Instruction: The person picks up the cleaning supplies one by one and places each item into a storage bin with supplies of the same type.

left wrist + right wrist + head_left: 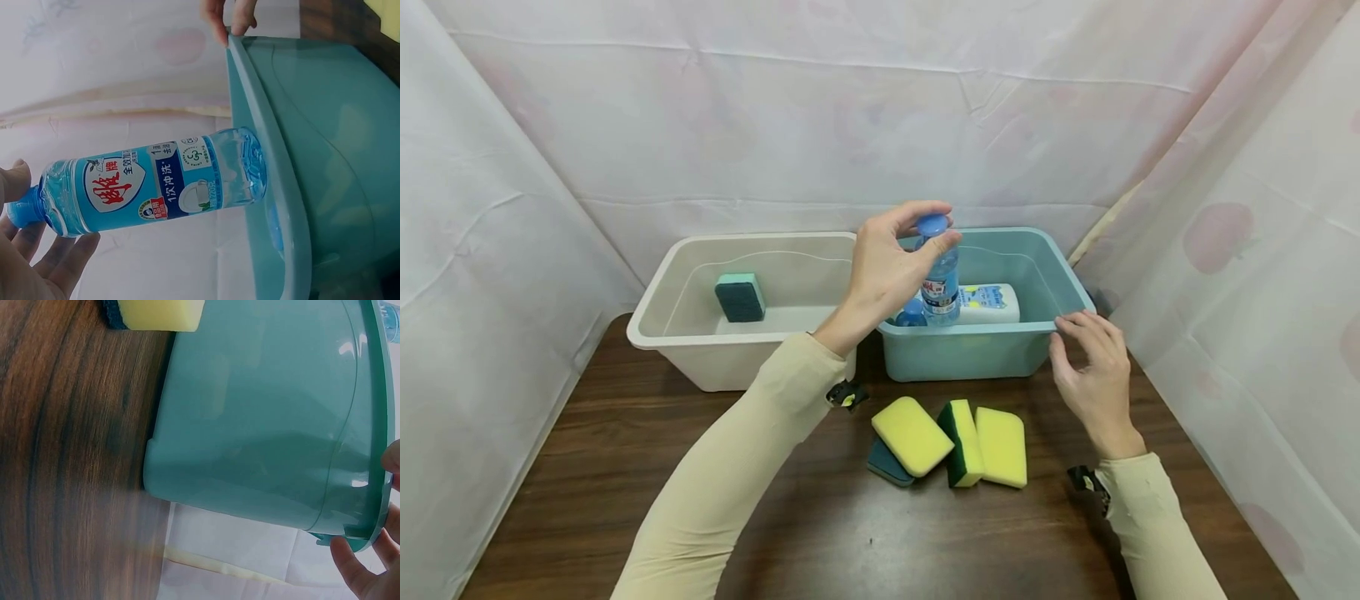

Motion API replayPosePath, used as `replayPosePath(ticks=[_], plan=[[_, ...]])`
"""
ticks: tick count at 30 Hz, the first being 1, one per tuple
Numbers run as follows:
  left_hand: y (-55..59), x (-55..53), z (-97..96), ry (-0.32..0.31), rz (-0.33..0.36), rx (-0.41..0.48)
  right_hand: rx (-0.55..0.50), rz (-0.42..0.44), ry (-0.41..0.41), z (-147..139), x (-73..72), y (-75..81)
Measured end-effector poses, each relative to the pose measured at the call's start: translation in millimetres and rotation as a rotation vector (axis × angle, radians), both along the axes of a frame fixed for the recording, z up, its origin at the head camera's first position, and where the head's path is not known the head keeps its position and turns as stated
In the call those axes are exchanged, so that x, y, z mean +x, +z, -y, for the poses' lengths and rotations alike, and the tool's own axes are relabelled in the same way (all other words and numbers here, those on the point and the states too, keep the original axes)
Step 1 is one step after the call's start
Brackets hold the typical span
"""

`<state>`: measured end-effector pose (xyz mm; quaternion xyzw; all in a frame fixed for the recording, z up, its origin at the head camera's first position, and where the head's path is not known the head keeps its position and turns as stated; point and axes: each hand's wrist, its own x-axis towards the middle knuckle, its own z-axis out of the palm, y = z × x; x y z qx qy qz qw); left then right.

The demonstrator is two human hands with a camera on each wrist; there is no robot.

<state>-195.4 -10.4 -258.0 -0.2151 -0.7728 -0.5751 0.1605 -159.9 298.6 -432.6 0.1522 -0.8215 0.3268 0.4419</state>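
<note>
My left hand (891, 262) grips a clear blue dish soap bottle (150, 184) by its blue cap, thumb on one side and fingers on the other. The bottle hangs upright over the left part of the teal bin (970, 354), its base near the front rim. Inside that bin lie a white bottle (992, 304) with a lemon-print label and another blue-capped bottle (912, 314), partly hidden. At the bin's front right corner, my right hand (1093, 367) pinches the rim, its thumb and fingers on either side of the edge.
A beige bin (737, 358) stands to the left, with a green sponge (741, 297) inside. On the dark wooden table (775, 517), in front of the teal bin, several yellow and green sponges (913, 436) lie grouped. White curtains (820, 125) hang behind and at both sides.
</note>
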Motion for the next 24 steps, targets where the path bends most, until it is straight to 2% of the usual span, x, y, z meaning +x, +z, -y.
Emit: replayPosePath(ticks=[7, 13, 24], plan=[[-6.4, -4.6, -5.1, 0.001, 0.008, -0.008, 0.001, -0.001, -0.003, 0, 1.6, -0.4], [-11.2, -6.3, -9.9, -0.025, 0.017, -0.013, 0.002, -0.001, -0.007, 0, 2.5, 0.0], [-26.2, -6.0, -13.0, -0.062, 0.106, -0.086, 0.004, -0.001, 0.000, 2, 1.6, -1.2]])
